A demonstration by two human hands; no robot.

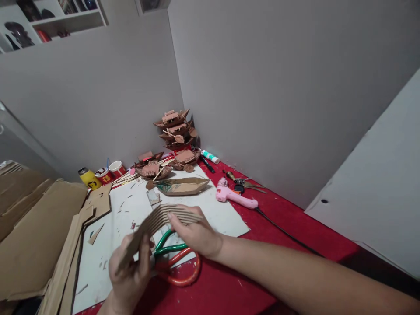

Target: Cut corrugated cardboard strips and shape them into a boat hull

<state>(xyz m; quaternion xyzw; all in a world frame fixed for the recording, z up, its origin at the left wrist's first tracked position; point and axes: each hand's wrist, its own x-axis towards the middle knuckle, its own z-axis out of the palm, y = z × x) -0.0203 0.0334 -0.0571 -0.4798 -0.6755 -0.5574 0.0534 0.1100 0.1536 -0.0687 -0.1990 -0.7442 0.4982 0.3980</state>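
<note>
A bent strip of corrugated cardboard [153, 222], its ridges showing, is held in the air between both hands. My left hand [131, 267] grips its near left end, thumb on the inner face. My right hand [197, 229] pinches the far right end between thumb and fingers. Below them lies a pair of scissors [187, 280] with one green and one orange-red handle; its blades are mostly hidden by my left hand. Just beyond the strip sits a cardboard boat hull [183, 187] on the white board [226, 218].
A pink hot glue gun [234, 196] with a black cord lies to the right, near scissors and keys [251, 183]. Finished model boats [175, 127] are stacked in the corner. Cups [116, 168], a yellow container [89, 178] and cardboard sheets [49, 236] are at left. Walls close off the back.
</note>
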